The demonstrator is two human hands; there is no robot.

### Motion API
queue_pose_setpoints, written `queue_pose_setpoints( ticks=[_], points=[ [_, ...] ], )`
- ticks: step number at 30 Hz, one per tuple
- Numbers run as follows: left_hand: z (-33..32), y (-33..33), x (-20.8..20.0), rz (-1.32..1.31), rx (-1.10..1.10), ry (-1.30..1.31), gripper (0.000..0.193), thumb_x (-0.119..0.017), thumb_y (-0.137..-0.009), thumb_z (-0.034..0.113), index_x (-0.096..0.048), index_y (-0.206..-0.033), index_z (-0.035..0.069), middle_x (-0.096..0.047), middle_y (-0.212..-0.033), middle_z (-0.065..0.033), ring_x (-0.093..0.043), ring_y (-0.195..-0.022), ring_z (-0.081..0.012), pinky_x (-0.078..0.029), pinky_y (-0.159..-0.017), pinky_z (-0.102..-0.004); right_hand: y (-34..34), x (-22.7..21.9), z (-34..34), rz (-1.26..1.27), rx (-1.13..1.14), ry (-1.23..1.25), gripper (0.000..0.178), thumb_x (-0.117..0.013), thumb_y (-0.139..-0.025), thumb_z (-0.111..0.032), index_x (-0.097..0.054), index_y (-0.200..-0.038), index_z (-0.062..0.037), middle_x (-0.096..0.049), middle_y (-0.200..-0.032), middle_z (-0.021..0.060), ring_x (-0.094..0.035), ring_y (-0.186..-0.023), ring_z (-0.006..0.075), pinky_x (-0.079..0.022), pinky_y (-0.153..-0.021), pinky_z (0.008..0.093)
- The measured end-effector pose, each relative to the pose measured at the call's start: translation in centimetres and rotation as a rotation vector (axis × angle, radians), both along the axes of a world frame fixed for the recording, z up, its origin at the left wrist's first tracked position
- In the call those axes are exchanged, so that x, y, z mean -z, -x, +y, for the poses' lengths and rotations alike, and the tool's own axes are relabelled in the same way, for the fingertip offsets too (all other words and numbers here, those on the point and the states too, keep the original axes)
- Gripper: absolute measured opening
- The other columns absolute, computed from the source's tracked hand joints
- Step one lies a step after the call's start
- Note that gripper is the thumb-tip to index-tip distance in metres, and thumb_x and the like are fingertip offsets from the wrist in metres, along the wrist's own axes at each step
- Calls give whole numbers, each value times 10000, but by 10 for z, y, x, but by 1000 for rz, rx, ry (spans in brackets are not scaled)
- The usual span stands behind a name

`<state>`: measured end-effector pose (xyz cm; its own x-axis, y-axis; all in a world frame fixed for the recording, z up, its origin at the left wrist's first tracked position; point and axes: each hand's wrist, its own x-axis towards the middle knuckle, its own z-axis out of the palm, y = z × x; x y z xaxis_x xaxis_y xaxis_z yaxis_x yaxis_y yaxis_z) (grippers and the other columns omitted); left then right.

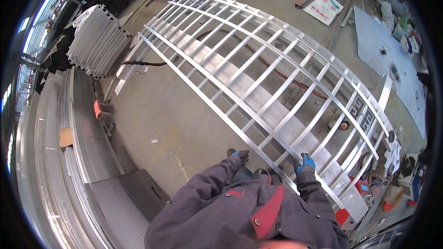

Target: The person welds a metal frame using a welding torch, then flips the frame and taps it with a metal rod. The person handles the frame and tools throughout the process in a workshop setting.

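A long silver metal railing panel, with parallel rails and many crossbars, lies in front of me on a flat support. My right hand, in a blue and dark glove, is at one of its long rails, the fingers seemingly closed around the metal. My left hand, in a dark glove, hangs beside the panel's near edge with its fingers loosely out and nothing visible in it. Key-pattern ornaments sit inside the panel near its right end. A second rail frame shows beneath the upper one.
Long grey metal profiles are stacked at left, behind them a bundle of pale slats. A red-brown cable runs under the panel. At right lie an angle grinder, a pale blue sheet and a red machine.
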<state>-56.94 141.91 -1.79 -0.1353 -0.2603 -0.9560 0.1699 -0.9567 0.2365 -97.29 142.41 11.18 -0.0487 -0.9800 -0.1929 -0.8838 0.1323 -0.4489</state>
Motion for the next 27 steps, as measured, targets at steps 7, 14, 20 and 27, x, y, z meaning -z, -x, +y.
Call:
queue_pose_setpoints(
  ticks=[7, 14, 20, 27],
  points=[
    [12, -156, -39, 57, -149, 258, 350, -721, -908, 398, -670, -1093, 106, -726, -934, -89, -702, -743, -212, -567, -635, -347, -159, -25, -47, -28, -92, -187, 624, -661, -882, -423, -569, -1364, -36, -597, -1345, 252, -557, -1268, 421, -446, -1085, 478],
    [-17, -297, -88, -130, -175, 672, 524, -753, -911, 309, -621, -1301, -16, -722, -1063, -116, -679, -901, -188, -557, -806, -328, -332, -14, -125, 89, -204, -205, 759, -609, -880, -557, -523, -1415, -26, -589, -1358, 261, -573, -1246, 413, -434, -1086, 474],
    [-63, -383, -84, -305, -166, 688, 502, -717, -918, 294, -619, -1298, -20, -704, -1061, -100, -656, -926, -178, -540, -818, -343, -436, -2, -246, 50, -201, -300, 683, -663, -883, -513, -567, -1393, -68, -645, -1276, 259, -623, -1188, 410, -494, -1015, 447],
    [-114, -537, -76, -210, -501, 586, 237, -685, -930, 273, -678, -1020, 54, -672, -861, -37, -614, -735, -112, -467, -616, -271, -600, 10, -438, 184, -325, -45, 727, -661, -884, -504, -510, -1435, -54, -605, -1345, 234, -574, -1258, 393, -453, -1075, 463]
  ],
)
